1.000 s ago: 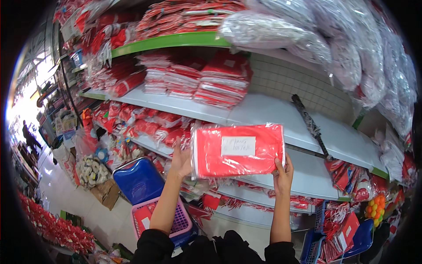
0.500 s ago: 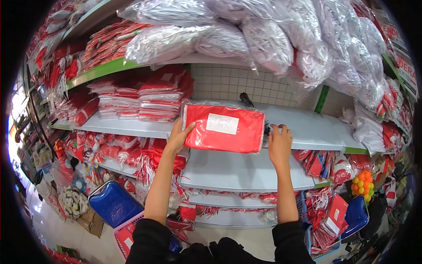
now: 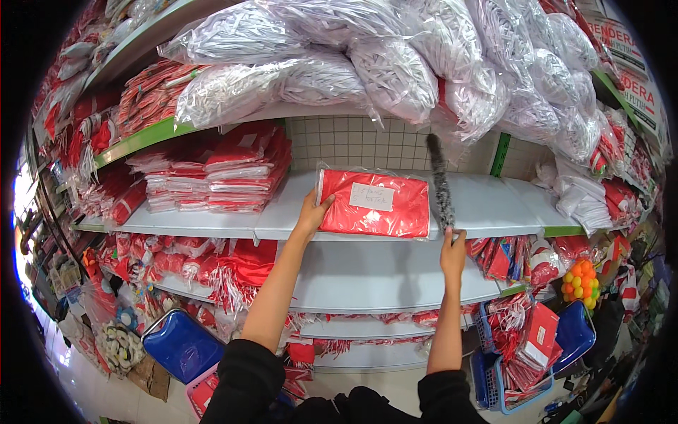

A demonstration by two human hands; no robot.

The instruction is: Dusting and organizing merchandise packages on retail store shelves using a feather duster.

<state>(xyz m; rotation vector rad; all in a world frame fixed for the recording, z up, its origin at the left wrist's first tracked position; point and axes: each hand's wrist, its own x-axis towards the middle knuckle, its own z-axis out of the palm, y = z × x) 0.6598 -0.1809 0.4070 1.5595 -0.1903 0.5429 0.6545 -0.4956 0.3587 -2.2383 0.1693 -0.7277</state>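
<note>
Red packet (image 3: 374, 203) lies flat on white shelf (image 3: 494, 205), long axis left-right. Left hand (image 3: 313, 210) grips packet's left edge, nearer of two. Right hand (image 3: 453, 247) clenched on duster (image 3: 441, 182) handle, just right of packet, duster upright.

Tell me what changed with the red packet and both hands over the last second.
The red packet went up from mid-air onto the white shelf and now lies there. The right hand let go of it and moved to the dark duster at the shelf edge. The left hand stayed on the packet's left edge; the red stacks kept their place.
</note>
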